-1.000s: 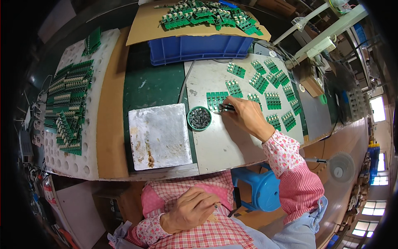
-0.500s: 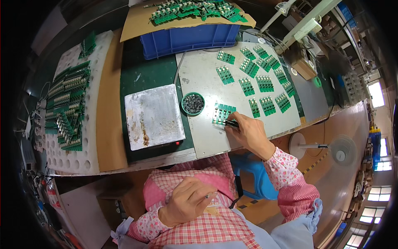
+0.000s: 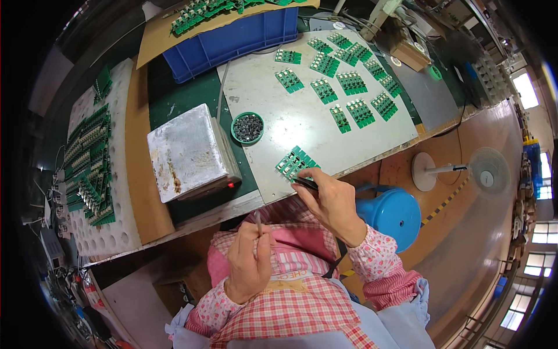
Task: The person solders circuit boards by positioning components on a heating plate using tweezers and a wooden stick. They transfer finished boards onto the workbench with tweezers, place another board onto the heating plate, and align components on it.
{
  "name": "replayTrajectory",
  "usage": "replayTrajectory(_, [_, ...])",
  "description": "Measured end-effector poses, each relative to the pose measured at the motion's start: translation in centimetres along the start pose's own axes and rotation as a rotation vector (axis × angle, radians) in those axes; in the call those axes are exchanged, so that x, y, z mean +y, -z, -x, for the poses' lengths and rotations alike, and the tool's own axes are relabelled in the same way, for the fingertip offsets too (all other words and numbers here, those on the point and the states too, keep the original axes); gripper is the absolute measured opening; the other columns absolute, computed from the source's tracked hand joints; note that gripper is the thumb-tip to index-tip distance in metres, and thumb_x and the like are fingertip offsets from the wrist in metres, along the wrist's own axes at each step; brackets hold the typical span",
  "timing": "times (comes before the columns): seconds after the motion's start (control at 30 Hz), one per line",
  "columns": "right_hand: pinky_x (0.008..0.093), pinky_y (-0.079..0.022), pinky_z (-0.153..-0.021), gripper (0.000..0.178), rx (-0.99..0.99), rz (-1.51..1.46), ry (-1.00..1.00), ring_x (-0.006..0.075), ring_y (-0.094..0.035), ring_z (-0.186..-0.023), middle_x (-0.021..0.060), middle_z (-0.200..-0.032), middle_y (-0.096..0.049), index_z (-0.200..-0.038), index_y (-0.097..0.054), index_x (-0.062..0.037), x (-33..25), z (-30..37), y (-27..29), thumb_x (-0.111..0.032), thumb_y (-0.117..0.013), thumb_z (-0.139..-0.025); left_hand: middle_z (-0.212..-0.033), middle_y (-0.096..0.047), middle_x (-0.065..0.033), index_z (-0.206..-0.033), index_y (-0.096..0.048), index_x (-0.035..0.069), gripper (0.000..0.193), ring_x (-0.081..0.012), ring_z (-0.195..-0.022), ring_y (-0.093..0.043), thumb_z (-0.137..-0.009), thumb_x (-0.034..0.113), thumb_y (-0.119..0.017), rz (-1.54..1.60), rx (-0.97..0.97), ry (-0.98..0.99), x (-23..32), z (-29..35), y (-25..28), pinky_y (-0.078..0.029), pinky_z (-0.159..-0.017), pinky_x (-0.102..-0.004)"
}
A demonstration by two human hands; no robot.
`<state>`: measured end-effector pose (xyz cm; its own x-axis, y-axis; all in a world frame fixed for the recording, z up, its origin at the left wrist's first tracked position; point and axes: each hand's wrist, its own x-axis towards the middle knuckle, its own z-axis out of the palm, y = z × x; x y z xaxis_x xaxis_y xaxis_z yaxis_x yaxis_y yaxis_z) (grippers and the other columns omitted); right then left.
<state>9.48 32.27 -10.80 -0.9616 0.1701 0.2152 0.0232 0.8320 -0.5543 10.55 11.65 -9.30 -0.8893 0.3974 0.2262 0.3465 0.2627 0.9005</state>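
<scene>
My right hand [image 3: 334, 203] is closed on a pair of black tweezers [image 3: 306, 183], their front end at the near edge of a small green circuit board [image 3: 295, 161]. That board lies at an angle near the front of the pale grey sheet [image 3: 261, 93], with rows of white and black parts on it. Above my lap, my left hand [image 3: 250, 262] pinches a thin grey stick-like tool [image 3: 259, 222] pointing up; its kind is unclear. A round green dish [image 3: 247, 128] of small black parts stands left of the board.
Several similar circuit boards [image 3: 352, 83] lie farther back on the sheet. A metal-topped block [image 3: 181, 154] sits left of the dish. Beyond is a blue crate [image 3: 232, 46] under cardboard. White foam [image 3: 122, 230] bears stacked boards at left. A blue stool [image 3: 397, 221] stands at right.
The view has shifted, so the bench appears tilted. My left hand has turned upright, bringing the thin tool into sight. The board by my right hand sits more slanted in view.
</scene>
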Motion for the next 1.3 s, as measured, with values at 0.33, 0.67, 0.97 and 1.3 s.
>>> replayTrajectory(0.33, [0.0393, -0.047, -0.077, 0.024, -0.031, -0.309, -0.335, 0.0392, -0.060, -0.086, 0.0228, -0.096, -0.062, -0.113, -0.058, 0.0011, 3.6, 3.1, 3.5, -0.013, -0.048, -0.097, -0.105, -0.059, -0.0197, -0.125, -0.045, -0.004, 0.071, -0.0316, -0.083, -0.059, -0.076, 0.037, -0.076, -0.510, 0.000, 0.024, -2.8, -6.4, -5.2, -0.045, -0.070, -0.0378])
replayTrajectory(0.67, [0.0197, -0.042, -0.060, 0.026, -0.203, -0.721, -0.526, 0.0043, -0.055, -0.070, 0.0007, -0.077, -0.063, -0.116, -0.060, 0.0002, 6.6, 4.1, 2.7, -0.017, -0.054, -0.097, -0.099, -0.064, -0.0197, -0.118, -0.046, 0.001, 0.076, -0.0367, -0.080, -0.062, -0.064, 0.039, -0.084, -0.633, -0.130, 0.190, -2.8, -8.2, -5.8, -0.047, -0.071, -0.0426])
replayTrajectory(0.97, [0.0192, -0.039, -0.059, 0.025, -0.244, -0.971, -0.609, 0.0034, -0.054, -0.068, 0.0009, -0.074, -0.063, -0.112, -0.061, 0.0009, 7.2, 4.3, 2.1, -0.017, -0.057, -0.096, -0.094, -0.065, -0.0206, -0.119, -0.045, 0.002, 0.070, -0.0381, -0.079, -0.064, -0.067, 0.031, -0.083, -0.558, -0.188, 0.209, -2.7, -8.0, -5.1, -0.050, -0.071, -0.0433])
replayTrajectory(1.3, [0.0190, -0.038, -0.059, 0.025, -0.279, -1.097, -0.658, 0.0034, -0.052, -0.067, -0.0001, -0.072, -0.061, -0.112, -0.061, 0.0018, 7.3, 4.4, 1.1, -0.017, -0.056, -0.096, -0.091, -0.066, -0.0219, -0.122, -0.043, 0.003, 0.071, -0.0386, -0.073, -0.063, -0.068, 0.027, -0.082, -0.505, -0.233, 0.218, -2.7, -7.9, -4.8, -0.046, -0.072, -0.0426])
